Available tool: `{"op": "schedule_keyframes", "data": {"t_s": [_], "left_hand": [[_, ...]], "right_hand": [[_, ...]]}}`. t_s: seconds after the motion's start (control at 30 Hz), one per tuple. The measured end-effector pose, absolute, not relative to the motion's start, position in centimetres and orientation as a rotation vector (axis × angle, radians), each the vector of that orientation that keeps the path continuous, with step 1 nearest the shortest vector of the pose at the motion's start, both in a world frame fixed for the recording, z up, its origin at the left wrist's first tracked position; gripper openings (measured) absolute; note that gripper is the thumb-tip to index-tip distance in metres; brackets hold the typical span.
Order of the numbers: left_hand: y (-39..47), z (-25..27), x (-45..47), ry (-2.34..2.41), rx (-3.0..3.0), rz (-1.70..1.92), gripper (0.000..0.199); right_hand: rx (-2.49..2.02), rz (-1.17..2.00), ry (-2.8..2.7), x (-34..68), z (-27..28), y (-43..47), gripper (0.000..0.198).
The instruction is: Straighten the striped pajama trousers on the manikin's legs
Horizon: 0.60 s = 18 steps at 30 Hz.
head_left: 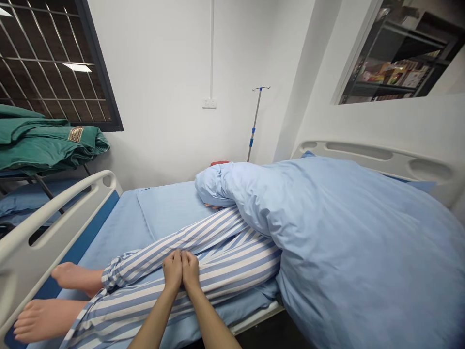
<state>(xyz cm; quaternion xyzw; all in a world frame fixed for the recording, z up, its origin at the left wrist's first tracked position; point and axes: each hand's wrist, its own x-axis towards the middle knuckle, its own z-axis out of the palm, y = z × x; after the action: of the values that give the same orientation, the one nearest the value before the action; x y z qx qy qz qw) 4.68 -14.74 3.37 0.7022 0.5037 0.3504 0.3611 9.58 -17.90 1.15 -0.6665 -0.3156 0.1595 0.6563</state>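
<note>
Left hand (172, 265) and right hand (190, 265) are curled closed together, nothing visibly gripped, above striped trousers (232, 274) left uncovered by the quilt (337, 232) towards the foot edge of the bed (167, 208).

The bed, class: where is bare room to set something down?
Bare sheet lies on the far side, bordered by the footboard, striped trousers and quilt. Crowded: the near side, where the trousers lie beneath the left hand and right hand, and wherever the quilt spreads.
</note>
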Motion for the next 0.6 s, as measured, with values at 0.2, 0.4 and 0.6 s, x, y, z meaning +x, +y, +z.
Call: {"op": "schedule_keyframes", "data": {"t_s": [0.2, 0.4, 0.6], "left_hand": [[-15.6, 2.4, 5.0, 1.332, 1.952, 0.87, 0.037], [-15.7, 2.3, 4.9, 1.357, 2.068, 0.825, 0.034], [-15.5, 2.0, 4.7, 1.349, 2.135, 0.754, 0.032]], "right_hand": [[-1.448, 0.397, -0.662, 9.8, 1.2, -18.1, 0.036], [-1.459, 0.405, -0.696, 9.8, 0.9, -17.9, 0.035], [-1.686, 0.337, -0.806, 10.8, 2.2, -18.2, 0.036]]}}
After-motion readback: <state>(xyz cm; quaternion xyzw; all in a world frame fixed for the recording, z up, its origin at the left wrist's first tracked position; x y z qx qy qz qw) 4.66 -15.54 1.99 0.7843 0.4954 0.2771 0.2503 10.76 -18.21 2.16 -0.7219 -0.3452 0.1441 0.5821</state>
